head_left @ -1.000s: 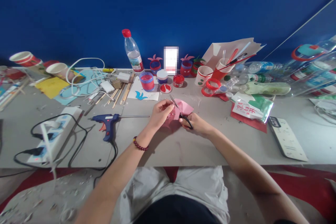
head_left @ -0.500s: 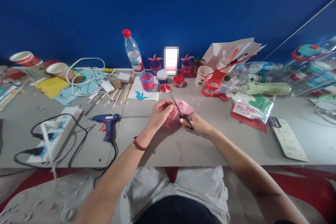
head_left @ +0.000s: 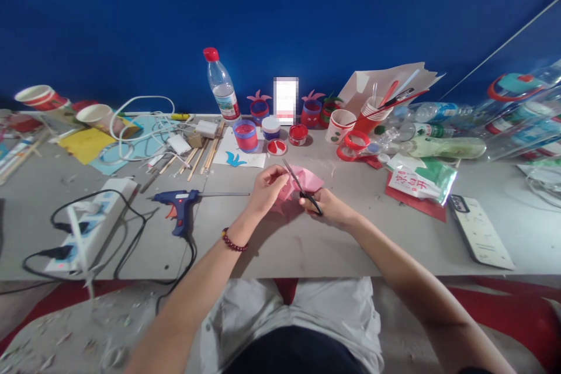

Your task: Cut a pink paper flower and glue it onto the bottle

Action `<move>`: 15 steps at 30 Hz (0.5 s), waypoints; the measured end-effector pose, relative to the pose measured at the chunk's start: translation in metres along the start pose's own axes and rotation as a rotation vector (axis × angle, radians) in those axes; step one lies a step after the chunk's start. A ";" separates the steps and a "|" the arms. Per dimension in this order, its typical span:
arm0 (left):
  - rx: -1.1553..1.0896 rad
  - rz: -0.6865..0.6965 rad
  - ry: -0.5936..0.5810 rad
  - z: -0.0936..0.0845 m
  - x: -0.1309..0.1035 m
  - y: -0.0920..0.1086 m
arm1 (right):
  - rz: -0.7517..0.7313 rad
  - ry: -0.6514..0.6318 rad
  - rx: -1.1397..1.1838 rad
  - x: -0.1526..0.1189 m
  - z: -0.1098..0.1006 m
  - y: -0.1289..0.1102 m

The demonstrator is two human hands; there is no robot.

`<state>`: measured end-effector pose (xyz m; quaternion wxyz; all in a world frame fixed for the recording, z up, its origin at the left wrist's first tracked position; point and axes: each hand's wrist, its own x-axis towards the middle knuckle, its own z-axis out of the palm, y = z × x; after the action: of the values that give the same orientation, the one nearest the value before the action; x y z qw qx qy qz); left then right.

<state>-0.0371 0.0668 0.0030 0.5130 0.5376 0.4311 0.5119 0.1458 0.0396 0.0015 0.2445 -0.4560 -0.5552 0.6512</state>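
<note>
Pink paper [head_left: 310, 180] with a jagged cut edge is pinched between the thumb and fingers of my left hand [head_left: 268, 188], just above the table. My right hand [head_left: 329, 207] grips black-handled scissors [head_left: 309, 198], their blades lying across the paper and pointing up and left. Whether the blades are parted is hard to make out. Beyond my hands lie a blue paper leaf cutout [head_left: 235, 159] on a white sheet, a blue-and-red cup [head_left: 246, 136], a round lid with red paint [head_left: 277, 147] and a jar of red paint [head_left: 298, 134].
To the left are a blue glue gun [head_left: 177, 210] and a power strip [head_left: 94, 225] with trailing cords. A plastic bottle [head_left: 222, 87] stands near the blue wall. On the right lie a phone [head_left: 481, 232], paper cups [head_left: 340, 127] and several plastic bottles [head_left: 442, 148].
Almost nothing differs. Both hands, the scissors and the pink paper stay in nearly the same place.
</note>
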 end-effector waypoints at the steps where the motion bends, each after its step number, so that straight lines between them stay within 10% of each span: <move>1: -0.001 0.000 0.001 0.000 0.000 0.000 | -0.001 -0.001 -0.001 0.000 0.000 0.001; 15: -0.022 -0.031 0.031 -0.003 0.005 0.001 | 0.025 -0.019 0.025 0.000 -0.001 0.002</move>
<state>-0.0394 0.0715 0.0040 0.5199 0.5172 0.4417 0.5168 0.1473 0.0399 -0.0001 0.2367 -0.4534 -0.5435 0.6656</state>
